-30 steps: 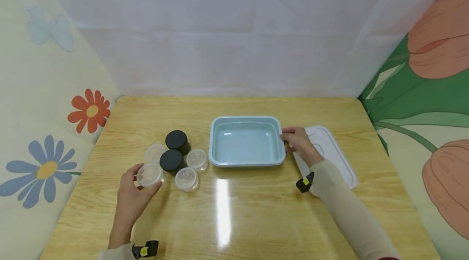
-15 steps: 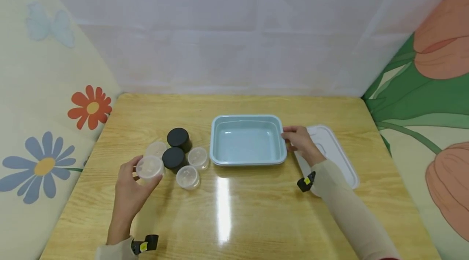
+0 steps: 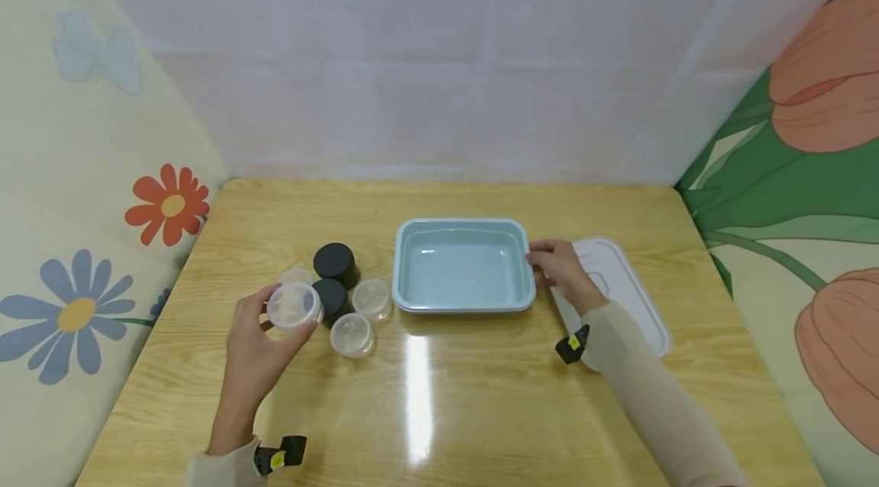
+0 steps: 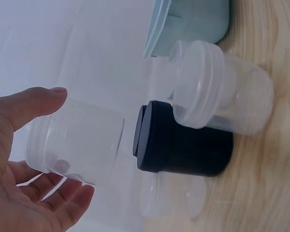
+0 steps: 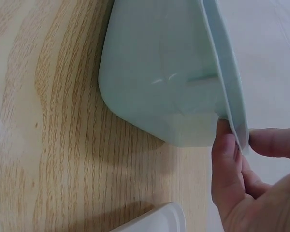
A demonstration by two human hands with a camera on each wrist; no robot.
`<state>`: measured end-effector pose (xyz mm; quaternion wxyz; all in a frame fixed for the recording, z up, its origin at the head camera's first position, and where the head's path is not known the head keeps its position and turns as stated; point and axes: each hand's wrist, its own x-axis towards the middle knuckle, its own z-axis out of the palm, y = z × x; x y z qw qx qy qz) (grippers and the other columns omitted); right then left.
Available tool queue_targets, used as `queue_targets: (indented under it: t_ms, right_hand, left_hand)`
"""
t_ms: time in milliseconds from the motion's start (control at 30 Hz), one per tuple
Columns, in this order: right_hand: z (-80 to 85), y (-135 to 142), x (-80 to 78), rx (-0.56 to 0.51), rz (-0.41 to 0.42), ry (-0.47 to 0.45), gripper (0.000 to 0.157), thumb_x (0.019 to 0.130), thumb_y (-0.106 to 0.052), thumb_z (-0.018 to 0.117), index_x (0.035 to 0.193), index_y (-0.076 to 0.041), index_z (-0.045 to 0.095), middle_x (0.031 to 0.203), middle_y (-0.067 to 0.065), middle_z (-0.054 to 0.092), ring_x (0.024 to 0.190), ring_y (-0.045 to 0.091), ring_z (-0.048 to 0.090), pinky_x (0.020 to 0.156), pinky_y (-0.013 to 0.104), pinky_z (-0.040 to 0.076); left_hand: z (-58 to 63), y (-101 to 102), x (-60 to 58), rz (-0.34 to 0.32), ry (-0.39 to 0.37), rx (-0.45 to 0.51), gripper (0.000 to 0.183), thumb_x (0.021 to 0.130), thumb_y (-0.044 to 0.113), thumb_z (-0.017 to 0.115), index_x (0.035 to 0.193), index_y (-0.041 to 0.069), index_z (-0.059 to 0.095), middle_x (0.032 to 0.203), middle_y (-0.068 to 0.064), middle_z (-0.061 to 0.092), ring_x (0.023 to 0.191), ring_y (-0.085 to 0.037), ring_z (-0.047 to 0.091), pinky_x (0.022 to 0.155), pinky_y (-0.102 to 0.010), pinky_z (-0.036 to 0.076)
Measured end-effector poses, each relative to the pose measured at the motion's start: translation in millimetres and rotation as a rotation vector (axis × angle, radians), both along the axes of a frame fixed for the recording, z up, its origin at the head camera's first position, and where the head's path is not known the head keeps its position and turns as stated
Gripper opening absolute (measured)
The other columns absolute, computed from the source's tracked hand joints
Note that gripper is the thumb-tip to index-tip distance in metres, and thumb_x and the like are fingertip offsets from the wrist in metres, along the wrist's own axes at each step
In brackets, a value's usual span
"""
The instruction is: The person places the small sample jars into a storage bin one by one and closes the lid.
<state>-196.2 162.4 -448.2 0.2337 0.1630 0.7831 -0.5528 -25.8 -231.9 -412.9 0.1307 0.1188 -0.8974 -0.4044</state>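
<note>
My left hand (image 3: 261,349) grips a clear plastic jar (image 4: 84,140) with a ribbed translucent lid, thumb on one side and fingers on the other. In the left wrist view the jar is lifted off the table, beside the standing jars. Two black jars (image 3: 336,264) and several more clear jars (image 3: 352,335) stand close together just right of it. My right hand (image 3: 563,269) pinches the right rim of a light blue rectangular tub (image 3: 463,269); in the right wrist view the thumb lies over the rim and the fingers are under it. The tub's inside shows bare.
A white rectangular lid (image 3: 618,288) lies on the wooden table (image 3: 481,395), partly under my right wrist. A white cloth (image 3: 439,59) hangs behind the table's far edge. Flower-printed panels (image 3: 75,315) flank both sides.
My left hand has raised the clear jar and moved it slightly right, so it now overlaps the nearer black jar. The right hand keeps its hold on the tub, which has not moved.
</note>
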Motion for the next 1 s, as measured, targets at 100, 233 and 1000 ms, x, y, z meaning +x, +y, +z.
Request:
queue_targets:
  t_ms: [100,233,1000]
  right_hand:
    - [-0.3,1,1.3,0.013,-0.006,-0.007,0.041,0.094,-0.012,0.053,0.134,-0.003,0.049,0.126,0.013,0.054,0.093,0.016,0.057,0.073,0.029,0.054]
    - [0.0,2,1.8,0.025,-0.01,-0.017,0.041,0.094,-0.012,0.053,0.134,-0.004,0.05,0.125,0.012,0.054,0.094,0.017,0.057,0.072,0.028,0.054]
    - [2.2,-3,2.7,0.02,-0.006,0.011,0.04,0.095,-0.012,0.052,0.134,-0.003,0.05,0.123,0.013,0.055,0.093,0.018,0.057,0.076,0.032,0.054]
  left_hand:
    - [2.7,6,-2.7,-0.024,0.006,0.022,0.068,0.073,0.004,0.08,0.132,-0.002,0.047,0.119,-0.017,0.048,0.101,-0.017,0.042,0.076,-0.004,0.035]
    - [5.1,15,-8.9,-0.057,0.02,0.032,0.068,0.073,0.006,0.08,0.133,0.0,0.047,0.119,-0.016,0.048,0.101,-0.016,0.042,0.081,-0.019,0.045]
    - [-1.9,62,-36.8,-0.219,0.058,0.072,0.07,0.071,0.008,0.082,0.131,0.0,0.047,0.121,-0.017,0.048,0.104,-0.025,0.051,0.081,-0.037,0.048]
